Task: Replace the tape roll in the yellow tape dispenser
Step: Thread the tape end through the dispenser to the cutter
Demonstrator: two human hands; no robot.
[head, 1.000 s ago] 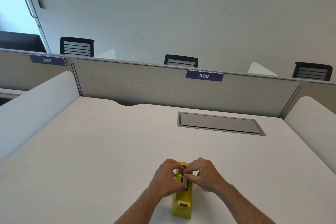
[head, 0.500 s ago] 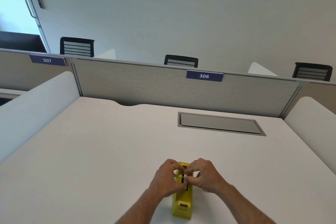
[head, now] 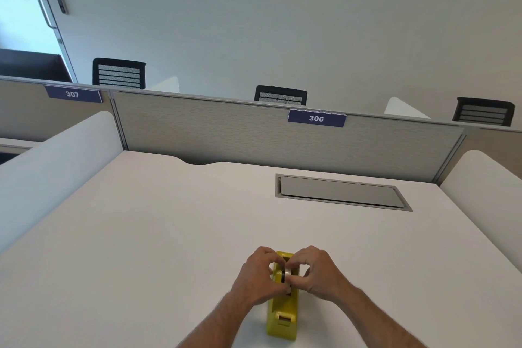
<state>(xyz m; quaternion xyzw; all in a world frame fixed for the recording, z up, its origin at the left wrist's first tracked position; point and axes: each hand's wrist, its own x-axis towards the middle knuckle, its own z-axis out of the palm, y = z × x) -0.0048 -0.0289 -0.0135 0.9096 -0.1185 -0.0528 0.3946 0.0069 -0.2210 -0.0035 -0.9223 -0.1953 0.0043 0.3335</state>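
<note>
A yellow tape dispenser (head: pixel 283 316) stands on the white desk (head: pixel 169 234) near its front edge, cutter end towards me. A tape roll (head: pixel 287 273) with a dark core sits upright in the dispenser's slot. My left hand (head: pixel 258 277) pinches the roll from the left side. From the right, my right hand (head: pixel 317 272) holds it with thumb and fingers. Both hands cover most of the roll and the dispenser's middle.
A grey cable hatch (head: pixel 339 192) lies flush in the desk at the back right. A fabric partition (head: pixel 254 133) with a "306" label closes off the far edge, white side screens (head: pixel 50 167) flank the desk, and black chair backs (head: pixel 118 73) show behind.
My fingers have shifted slightly around the roll, opening a little so more of the roll shows. The dispenser has stayed where it was.
</note>
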